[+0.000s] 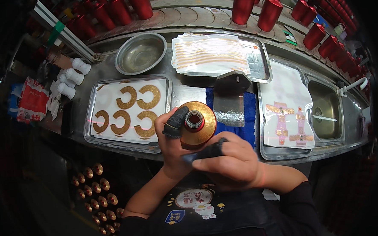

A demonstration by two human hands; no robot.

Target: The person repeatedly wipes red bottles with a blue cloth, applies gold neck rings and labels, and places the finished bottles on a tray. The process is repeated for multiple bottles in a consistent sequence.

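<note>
In front of my chest I hold a red bottle (pixel 202 136) with a gold shoulder and an uncapped metal neck. My left hand (pixel 170 146) is closed round its left side, a black finger cover (pixel 176 122) lying against the gold shoulder. My right hand (pixel 238 164) is at the near right side of the bottle, its fingers curled and partly blurred. Black covers are on its fingers too. What the right fingers grip, if anything, is hidden. Beyond my left hand a metal tray (pixel 87 119) carries several gold C-shaped labels (pixel 148 97) on white sheets.
A steel bowl (pixel 140 53) stands behind the label tray. Right of it lie stacked gold-striped sheets (pixel 207 53). A metal block (pixel 228 101) rests on blue cloth (pixel 251 114). Further right are pink-and-gold labels (pixel 281 124) and a sink (pixel 325 111). Red bottles (pixel 244 6) line the conveyor (pixel 186 17).
</note>
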